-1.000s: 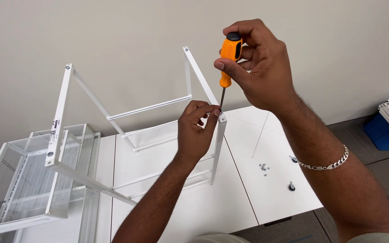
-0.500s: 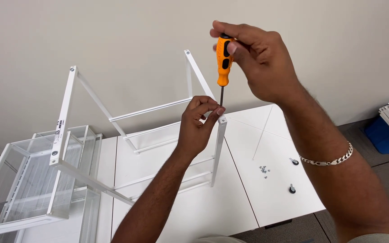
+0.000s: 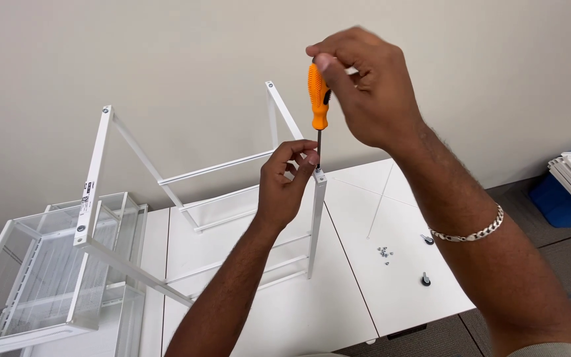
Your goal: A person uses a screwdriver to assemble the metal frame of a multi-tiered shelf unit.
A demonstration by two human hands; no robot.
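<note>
— While we count, one orange screwdriver (image 3: 318, 99) stands upright, our right hand (image 3: 365, 92) clenched round its handle.
— Left hand (image 3: 285, 182) pinches at its tip atop one white frame (image 3: 316, 218) leg. Two casters (image 3: 425, 279) and loose screws (image 3: 383, 252) at four o'clock.

A single head-worn camera looks down and forward at close range over a white table (image 3: 391, 264) toward a beige wall (image 3: 133, 59), seemingly tilted slightly.
</note>
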